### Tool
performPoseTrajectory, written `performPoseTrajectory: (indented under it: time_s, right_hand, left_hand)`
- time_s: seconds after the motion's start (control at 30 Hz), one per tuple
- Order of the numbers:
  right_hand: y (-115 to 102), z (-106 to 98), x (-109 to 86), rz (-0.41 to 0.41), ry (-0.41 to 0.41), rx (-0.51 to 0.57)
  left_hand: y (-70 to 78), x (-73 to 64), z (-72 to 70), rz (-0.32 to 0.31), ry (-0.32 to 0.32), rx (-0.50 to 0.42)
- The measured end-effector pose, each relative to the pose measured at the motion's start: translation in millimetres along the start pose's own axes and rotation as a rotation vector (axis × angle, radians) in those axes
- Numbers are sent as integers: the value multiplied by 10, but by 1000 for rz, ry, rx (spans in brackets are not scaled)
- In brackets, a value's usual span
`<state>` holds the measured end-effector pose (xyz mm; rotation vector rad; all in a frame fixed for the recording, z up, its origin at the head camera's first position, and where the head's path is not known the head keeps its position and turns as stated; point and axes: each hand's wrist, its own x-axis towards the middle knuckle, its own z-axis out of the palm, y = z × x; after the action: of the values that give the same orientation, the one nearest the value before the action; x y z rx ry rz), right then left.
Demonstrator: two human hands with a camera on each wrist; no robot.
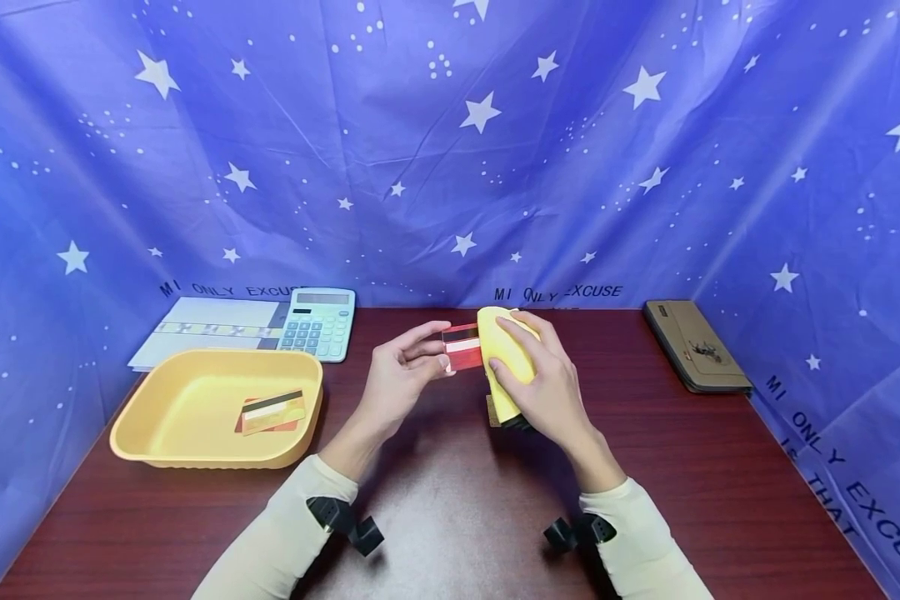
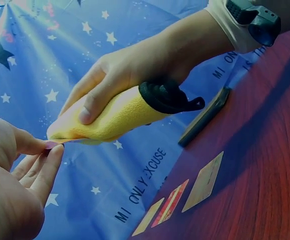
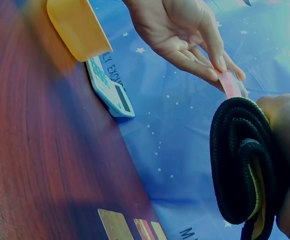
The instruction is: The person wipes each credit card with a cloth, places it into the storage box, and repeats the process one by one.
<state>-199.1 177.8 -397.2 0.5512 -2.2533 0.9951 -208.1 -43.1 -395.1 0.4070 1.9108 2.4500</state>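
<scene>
Between the thumb and fingers of my left hand (image 1: pixel 399 377) is the left end of a red card (image 1: pixel 462 357) with a black stripe and a white strip. My right hand (image 1: pixel 551 379) grips a folded yellow cloth (image 1: pixel 501 350) with a black edge, wrapped around the card's other end. That end is hidden inside the cloth. In the right wrist view the cloth's rolled black edge (image 3: pixel 225 165) faces the camera. Below the hands, three cards lie in a row on the table, among them a red-striped card (image 2: pixel 171 202) and a gold card (image 2: pixel 203 181).
A yellow bin (image 1: pixel 172 408) on the left contains a gold card (image 1: pixel 273 411) over a reddish one. Behind it are a light blue calculator (image 1: pixel 317 325) and a white flat item (image 1: pixel 202 321). A brown case (image 1: pixel 693 346) lies at the right rear. Starry blue fabric (image 1: pixel 420 150) encloses the table.
</scene>
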Motion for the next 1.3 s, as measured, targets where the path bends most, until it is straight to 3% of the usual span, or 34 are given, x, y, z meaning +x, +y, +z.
performPoseTrajectory:
  time_s: [0.23, 0.57, 0.9, 1.1, 1.3]
  right_hand:
    - [79, -54, 20, 36, 11, -10]
    - [142, -129, 30, 81, 9, -21]
    - [144, -178, 46, 103, 8, -20]
    - [156, -158, 47, 112, -1, -24]
    - [145, -168, 57, 114, -2, -16]
  left_hand:
    - [19, 23, -3, -14, 2, -52]
    - [62, 48, -39, -13, 27, -59]
    - [317, 42, -163, 6, 32, -55]
    - [537, -27, -405, 52, 29, -51]
    - [628, -167, -860, 25, 36, 32]
